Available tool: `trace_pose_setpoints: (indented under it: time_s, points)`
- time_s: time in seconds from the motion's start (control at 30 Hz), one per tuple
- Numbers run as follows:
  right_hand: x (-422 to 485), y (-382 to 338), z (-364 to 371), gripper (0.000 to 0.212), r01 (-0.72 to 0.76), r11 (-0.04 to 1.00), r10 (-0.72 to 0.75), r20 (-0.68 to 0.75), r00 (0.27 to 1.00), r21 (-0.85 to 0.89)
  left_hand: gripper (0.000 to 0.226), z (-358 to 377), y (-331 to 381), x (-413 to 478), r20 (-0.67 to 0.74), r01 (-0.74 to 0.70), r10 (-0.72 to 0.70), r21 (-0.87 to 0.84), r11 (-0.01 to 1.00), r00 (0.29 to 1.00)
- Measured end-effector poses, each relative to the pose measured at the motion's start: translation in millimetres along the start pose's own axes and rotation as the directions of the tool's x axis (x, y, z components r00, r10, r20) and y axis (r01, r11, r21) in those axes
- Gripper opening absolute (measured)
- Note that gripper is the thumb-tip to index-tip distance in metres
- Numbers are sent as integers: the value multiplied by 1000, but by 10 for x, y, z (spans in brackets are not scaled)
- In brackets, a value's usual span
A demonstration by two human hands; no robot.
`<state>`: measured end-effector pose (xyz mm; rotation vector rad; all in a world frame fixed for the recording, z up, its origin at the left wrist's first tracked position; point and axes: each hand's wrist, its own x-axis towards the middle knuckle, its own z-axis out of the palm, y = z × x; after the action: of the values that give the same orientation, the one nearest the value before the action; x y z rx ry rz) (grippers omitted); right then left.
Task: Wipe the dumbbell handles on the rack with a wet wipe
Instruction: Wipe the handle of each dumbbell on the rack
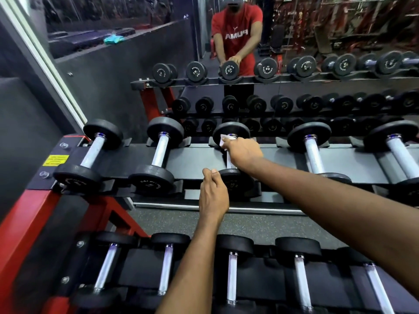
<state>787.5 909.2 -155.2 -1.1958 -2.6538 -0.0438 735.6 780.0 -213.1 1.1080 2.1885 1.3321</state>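
— Where is the wet wipe (222, 141)?

— It is at the far end of one dumbbell's handle (228, 161), bunched white under the right hand (242, 151). A corner sticks out on the left, just below the far weight head.

— How do the fingers of that hand lie?

— They are curled over the handle with the wipe pressed between palm and bar. Only a short bare stretch of handle shows, between the hand and the near head.

— Which dumbbell (235, 183) is it?

— The third from the left on the top tier of the rack (195, 159). It lies in its cradle, pointing away from the person.

— And the left hand (213, 196)?

— It is at the near head of the same dumbbell, on its left edge. The fingers are curled against the head and the thumb lies on top, so it grips the rim.

— What lies around it?

— The second dumbbell (158, 152) lies to the left and the fourth dumbbell (314, 155) to the right, each in its own cradle, apart from the one being held. A lower tier (232, 277) nearer the person carries another row with pale handles. The rack's frame (34, 200) is red, with a yellow sticker (55, 160) at the left end. Speckled floor (249, 223) shows between the tiers.

— Behind the rack?

— A mirror (340, 30) repeats the rows of dumbbells and shows a person in a red shirt (238, 35) leaning over them, both arms down.
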Motion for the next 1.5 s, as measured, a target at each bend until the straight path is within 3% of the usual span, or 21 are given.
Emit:
trace_pose_setpoints:
  time_s: [0.2, 0.37, 0.47, 0.57, 0.7, 0.8, 0.83, 0.9, 1.0, 1.17, 1.27, 1.4, 1.5]
  points:
    - [-8, 69, 146, 39, -98, 994, 105, -144, 984, 50, 30, 10, -2, 10, 0, 15, -15, 20, 1000, 1000]
    - [-55, 133, 246, 35, -249, 879, 317, -109, 942, 406, 31, 16, -2, 11, -3, 19, -19, 30, 999, 1000]
    - [-65, 188, 374, 33, -234, 683, 393, -77, 916, 692, 31, 27, -5, 16, -7, 25, -24, 29, 999, 1000]
    - [-62, 211, 436, 31, -239, 494, 447, -8, 895, 836, 30, 32, -2, 15, -7, 23, -23, 28, 999, 1000]
    - [34, 228, 498, 28, -307, 398, 418, 127, 900, 864, 32, 31, -20, 13, -11, 16, -16, 27, 999, 1000]
    - [128, 225, 395, 14, -372, 154, 420, 280, 863, 915, 34, 47, -35, 26, -18, 2, -2, 24, 1000, 1000]
    - [177, 228, 357, 19, -372, 72, 429, 308, 849, 925, 34, 53, -38, 29, -22, 2, -2, 22, 1000, 1000]
    - [248, 180, 297, 25, -390, -41, 459, 364, 810, 920, 34, 53, -38, 34, -25, 6, -5, 21, 1000, 1000]
    - [283, 116, 370, 11, -410, -171, 430, 443, 787, 896, 35, 52, -35, 28, -24, 6, -6, 13, 1000, 1000]
    - [220, 168, 406, 12, -321, -149, 575, 346, 741, 935, 34, 60, -31, 32, -23, 15, -15, 19, 1000, 1000]
    - [218, 138, 377, 20, -334, -143, 526, 357, 772, 932, 32, 57, -26, 25, -27, 8, -7, 23, 1000, 1000]
    - [251, 108, 394, 20, -398, -225, 400, 457, 794, 889, 34, 48, -32, 20, -20, 13, -12, 22, 1000, 1000]
    - [243, 106, 398, 27, -398, -221, 408, 455, 791, 890, 35, 57, -39, 26, -27, 6, -5, 28, 1000, 1000]
